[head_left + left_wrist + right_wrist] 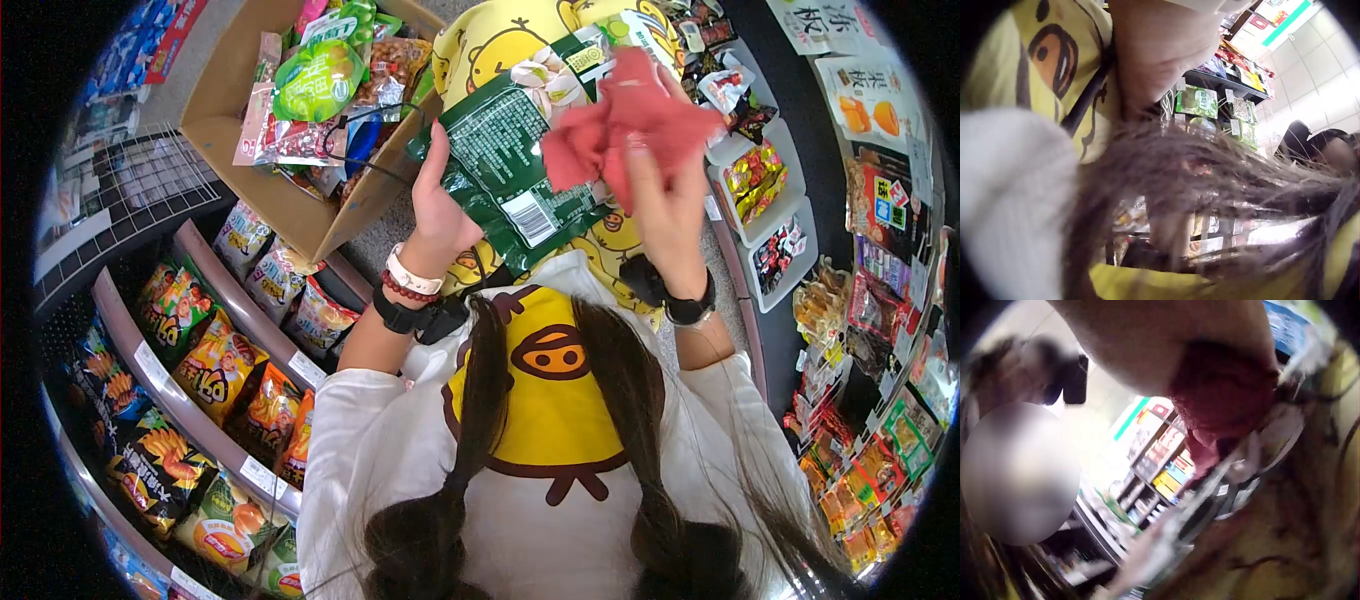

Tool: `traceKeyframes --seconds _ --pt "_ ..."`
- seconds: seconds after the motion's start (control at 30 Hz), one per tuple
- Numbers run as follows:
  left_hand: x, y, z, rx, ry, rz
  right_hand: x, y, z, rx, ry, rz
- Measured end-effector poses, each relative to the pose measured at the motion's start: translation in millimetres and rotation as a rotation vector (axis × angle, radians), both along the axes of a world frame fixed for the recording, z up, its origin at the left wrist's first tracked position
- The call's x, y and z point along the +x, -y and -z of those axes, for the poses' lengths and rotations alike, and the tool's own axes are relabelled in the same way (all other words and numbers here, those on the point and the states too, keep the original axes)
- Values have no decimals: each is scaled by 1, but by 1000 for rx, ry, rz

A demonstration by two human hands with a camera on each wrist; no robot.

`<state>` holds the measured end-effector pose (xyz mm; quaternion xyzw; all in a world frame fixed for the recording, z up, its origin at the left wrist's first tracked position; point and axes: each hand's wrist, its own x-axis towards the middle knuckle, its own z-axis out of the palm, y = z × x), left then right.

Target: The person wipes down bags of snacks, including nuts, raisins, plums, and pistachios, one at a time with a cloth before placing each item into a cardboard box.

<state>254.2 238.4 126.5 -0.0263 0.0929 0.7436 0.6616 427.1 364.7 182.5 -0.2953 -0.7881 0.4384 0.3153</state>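
Observation:
In the head view, a dark green snack bag [500,150] with a barcode lies tilted over a yellow printed cloth [490,45]. The left hand [442,205] holds its left side, thumb along the edge, fingers hidden behind it. Bunched in the right hand [665,205] is a red cloth [640,125], which covers the bag's right part. The right wrist view shows the red cloth [1222,394] under the blurred right hand [1160,337]. Hair crosses the left wrist view below part of the left hand or wrist [1160,50]; its fingers are not visible there.
An open cardboard box [375,190] full of snack packets stands at upper left. Shelves [160,350] of chip bags curve along the left. White bins [785,215] and hanging packets [880,310] line the right. Long hair [480,400] hangs over the white shirt.

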Motion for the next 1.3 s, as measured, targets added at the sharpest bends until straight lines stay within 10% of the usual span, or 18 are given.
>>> traceKeyframes --seconds 0.03,0.4,0.57,0.8,1.0,1.2,1.3 --pt "2 -1 -4 -34 -42 -11 -3 -6 2 394 159 -14" --pt "7 -3 -13 -69 -151 -30 -15 5 22 511 138 26" --pt "3 6 -7 -206 -141 41 -21 46 13 540 99 -394" --pt "10 -6 -16 -116 -133 -55 -16 -9 21 511 119 100" --pt "9 -4 -21 -291 -186 -12 -22 42 19 515 144 -211" --pt "8 -3 -14 -83 -111 -41 -28 5 27 482 91 196" --pt "5 -3 -13 -83 -104 -54 -29 34 16 506 167 3"
